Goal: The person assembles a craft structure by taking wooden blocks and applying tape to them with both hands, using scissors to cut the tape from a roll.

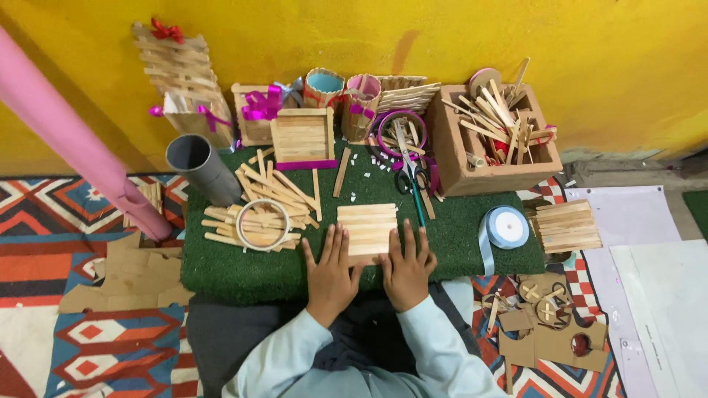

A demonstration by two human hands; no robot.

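I am pressing both hands flat on a panel [366,228] of pale wooden sticks laid side by side, which is lying on the green turf mat [457,236] right in front of me. My left hand [330,274] is resting open, fingers spread along the panel's left edge; my right hand [405,269] is lying open along its lower right edge. Neither hand is gripping anything, both are only bearing down.

I am judging that the sticks could be sliding apart or skewing if I am pushing unevenly, since the turf is soft and springy beneath thin, smooth, flat slats. A gap or crooked row could be the result.

Around me, a loose heap of sticks [258,203] with a white ring [262,225] on top is sitting to the left, a grey tube [199,166] is leaning beyond it, scissors [409,166] are lying just behind the panel, and a pale blue ribbon roll [507,227] is standing at the right
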